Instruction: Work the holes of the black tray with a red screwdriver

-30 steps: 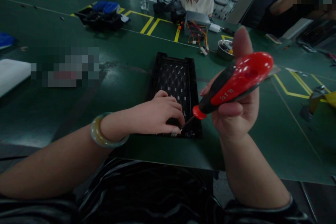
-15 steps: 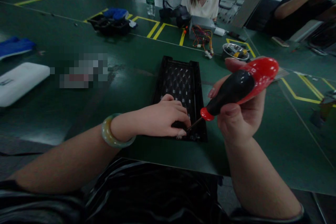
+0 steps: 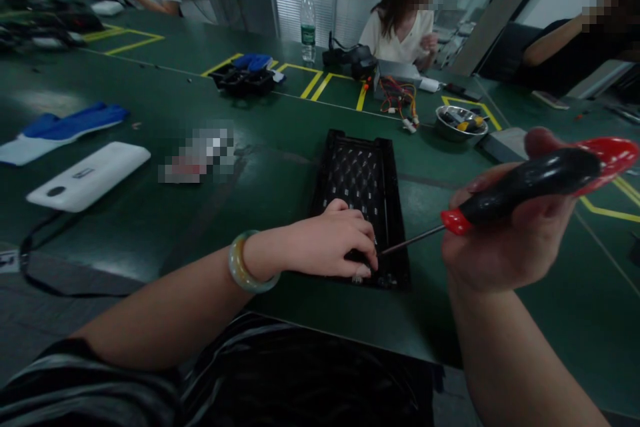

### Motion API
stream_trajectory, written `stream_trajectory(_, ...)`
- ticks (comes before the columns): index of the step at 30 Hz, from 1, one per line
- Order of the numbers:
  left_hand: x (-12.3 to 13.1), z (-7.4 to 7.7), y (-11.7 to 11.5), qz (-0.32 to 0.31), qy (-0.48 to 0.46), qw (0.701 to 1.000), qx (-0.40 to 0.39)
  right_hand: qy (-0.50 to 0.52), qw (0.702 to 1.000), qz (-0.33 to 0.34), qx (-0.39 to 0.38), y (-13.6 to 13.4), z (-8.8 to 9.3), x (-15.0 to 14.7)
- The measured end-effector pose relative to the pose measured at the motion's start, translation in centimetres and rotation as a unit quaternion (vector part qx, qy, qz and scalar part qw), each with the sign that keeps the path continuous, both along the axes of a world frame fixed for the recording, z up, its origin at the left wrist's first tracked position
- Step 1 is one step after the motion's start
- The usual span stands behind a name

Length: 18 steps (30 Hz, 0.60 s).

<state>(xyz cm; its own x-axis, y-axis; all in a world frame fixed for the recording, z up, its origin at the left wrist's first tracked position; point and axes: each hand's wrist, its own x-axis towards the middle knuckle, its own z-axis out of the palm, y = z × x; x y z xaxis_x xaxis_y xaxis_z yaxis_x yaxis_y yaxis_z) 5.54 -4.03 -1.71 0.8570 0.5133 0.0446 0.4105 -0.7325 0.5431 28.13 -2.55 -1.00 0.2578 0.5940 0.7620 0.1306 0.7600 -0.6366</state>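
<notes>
A black panel with a patterned grid of slots [image 3: 356, 167] lies lengthwise before me on the green table. Over its near end is my left hand [image 3: 335, 240], fingers curled and thumb pressed in beside them; what they pinch is hidden. My right hand [image 3: 505, 247] is wrapped around the red and black handle of a screwdriver [image 3: 530, 187]. Its thin shaft slants down to the left, and the tip meets the area by my left fingertips. Small metal bits [image 3: 387, 280] show at the panel's near edge.
To the left lie a white power bank [image 3: 90, 177] with a black cable and a blue-and-white glove [image 3: 75, 127]. Beyond the panel stand a metal bowl of tools [image 3: 460, 125], a power supply with coloured wires [image 3: 397, 73], a black tray [image 3: 243, 80] and a bottle [image 3: 308, 30]. People sit across.
My right hand has moved to the right, away from my left, and the screwdriver lies flatter with more shaft showing. My left hand keeps its place on the panel. The view has shifted.
</notes>
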Motion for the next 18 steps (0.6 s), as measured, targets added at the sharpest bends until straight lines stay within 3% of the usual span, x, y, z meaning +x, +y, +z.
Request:
stream_trajectory(5,-0.1,0.2,0.0,0.0,-0.005,1.0,-0.015,0.086,0.991,-0.069,0.079,1.1,-0.5,0.6)
stream_trajectory(10,-0.3,0.3,0.3,0.015,-0.038,0.999,-0.013,0.122,0.992,-0.028,-0.002,0.5,-0.3,-1.0)
stream_trajectory(12,-0.5,0.5,0.5,0.034,-0.054,0.998,-0.013,0.07,0.997,0.002,-0.042,0.3,-0.4,-1.4)
stream_trajectory(14,-0.7,0.7,0.7,0.058,-0.067,0.996,-0.01,-0.049,0.997,0.005,-0.06,0.3,-0.7,-1.4)
stream_trajectory(18,-1.0,0.6,1.1,0.139,-0.08,0.987,0.006,-0.332,0.938,0.029,-0.093,0.5,-1.6,-0.9)
